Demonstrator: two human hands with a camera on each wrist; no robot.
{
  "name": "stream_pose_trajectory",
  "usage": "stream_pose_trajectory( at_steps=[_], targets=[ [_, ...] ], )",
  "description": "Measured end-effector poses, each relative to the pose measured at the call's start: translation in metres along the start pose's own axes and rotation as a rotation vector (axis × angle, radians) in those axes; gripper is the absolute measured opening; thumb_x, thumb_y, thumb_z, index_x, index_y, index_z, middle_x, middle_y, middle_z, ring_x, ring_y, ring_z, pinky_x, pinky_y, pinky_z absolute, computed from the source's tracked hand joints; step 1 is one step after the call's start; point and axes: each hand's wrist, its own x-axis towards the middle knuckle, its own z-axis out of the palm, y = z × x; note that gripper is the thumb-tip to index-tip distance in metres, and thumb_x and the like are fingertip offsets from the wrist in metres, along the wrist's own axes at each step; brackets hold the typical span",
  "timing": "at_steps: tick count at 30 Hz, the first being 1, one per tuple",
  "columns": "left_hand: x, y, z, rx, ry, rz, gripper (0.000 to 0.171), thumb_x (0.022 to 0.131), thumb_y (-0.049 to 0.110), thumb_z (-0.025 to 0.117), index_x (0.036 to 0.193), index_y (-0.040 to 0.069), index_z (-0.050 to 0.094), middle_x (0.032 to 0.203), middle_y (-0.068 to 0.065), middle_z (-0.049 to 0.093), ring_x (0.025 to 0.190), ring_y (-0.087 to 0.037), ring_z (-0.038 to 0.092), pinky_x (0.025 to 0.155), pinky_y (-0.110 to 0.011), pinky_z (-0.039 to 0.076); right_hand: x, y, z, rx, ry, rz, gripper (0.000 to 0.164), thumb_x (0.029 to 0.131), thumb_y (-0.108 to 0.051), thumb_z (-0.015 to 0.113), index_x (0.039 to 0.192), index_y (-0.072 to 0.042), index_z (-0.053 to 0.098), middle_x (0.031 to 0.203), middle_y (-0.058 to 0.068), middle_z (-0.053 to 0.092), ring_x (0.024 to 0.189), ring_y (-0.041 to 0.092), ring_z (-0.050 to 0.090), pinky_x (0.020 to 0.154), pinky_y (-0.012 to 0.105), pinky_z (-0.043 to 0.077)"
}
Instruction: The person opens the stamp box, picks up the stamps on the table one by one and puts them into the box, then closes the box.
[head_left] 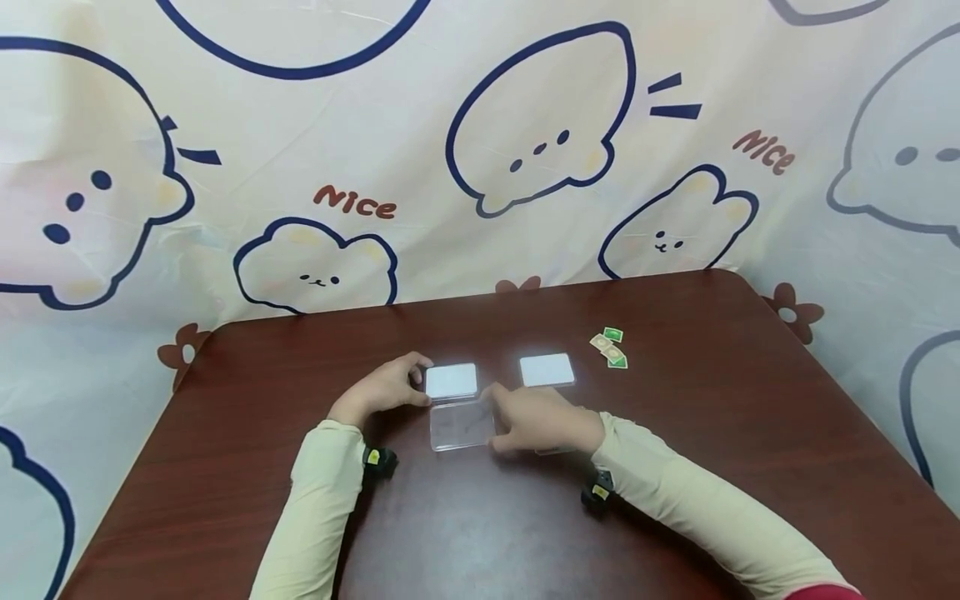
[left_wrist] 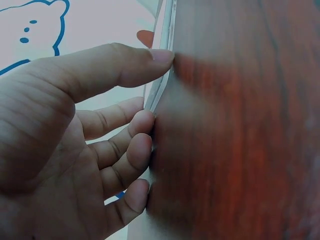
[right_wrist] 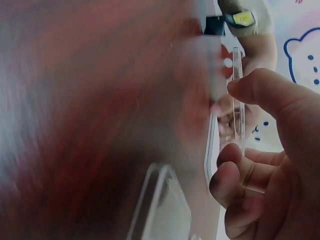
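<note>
My left hand (head_left: 386, 386) holds a flat rectangular case with a white top (head_left: 452, 381) at its left end. In the left wrist view, the thumb lies along the edge of the case (left_wrist: 164, 75), while the other fingertips rest on the table. My right hand (head_left: 542, 419) pinches a thin clear plastic lid (head_left: 459, 426) by its right end, between thumb and fingers. The lid is raised off the table in the right wrist view, near the white case (right_wrist: 212, 150) and my left hand.
A second white-topped case (head_left: 547, 370) lies beyond my right hand. Another clear plastic piece (head_left: 552, 452) shows partly from under that hand. Small green and cream paper pieces (head_left: 613, 350) lie at the back right of the brown table (head_left: 450, 533). A printed cloth (head_left: 420, 150) hangs behind.
</note>
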Motion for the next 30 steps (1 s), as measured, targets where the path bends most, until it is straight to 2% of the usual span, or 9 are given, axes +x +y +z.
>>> stream_pose_trajectory(
  at_steps=[5, 13, 30],
  targets=[
    [0.0, -0.001, -0.001, 0.0, 0.004, -0.006, 0.058, 0.079, 0.014, 0.077, 0.13, 0.004, 0.05, 0.103, -0.011, 0.055, 0.087, -0.021, 0.05, 0.076, -0.032, 0.042, -0.003, -0.01, 0.008, -0.016, -0.01, -0.01, 0.048, 0.078, -0.032, 0.07, 0.118, -0.014, 0.052, 0.065, -0.011, 0.053, 0.054, 0.004, 0.049, 0.047, 0.024, 0.039],
    [0.0, -0.001, 0.0, 0.0, -0.007, 0.0, 0.059, 0.079, 0.015, 0.077, 0.13, 0.004, 0.049, 0.104, -0.011, 0.054, 0.088, -0.021, 0.05, 0.077, -0.032, 0.042, -0.005, -0.02, 0.026, -0.109, -0.029, -0.004, 0.058, 0.077, -0.04, 0.071, 0.126, -0.015, 0.052, 0.064, -0.009, 0.048, 0.055, 0.008, 0.044, 0.045, 0.026, 0.036],
    [0.0, 0.0, 0.0, 0.01, -0.003, -0.002, 0.061, 0.078, 0.015, 0.078, 0.13, 0.003, 0.049, 0.102, -0.011, 0.054, 0.087, -0.021, 0.05, 0.076, -0.033, 0.041, -0.006, -0.024, 0.032, -0.168, -0.03, 0.039, 0.062, 0.079, -0.045, 0.072, 0.126, -0.011, 0.053, 0.068, -0.008, 0.051, 0.061, 0.009, 0.048, 0.053, 0.029, 0.039]
  ],
)
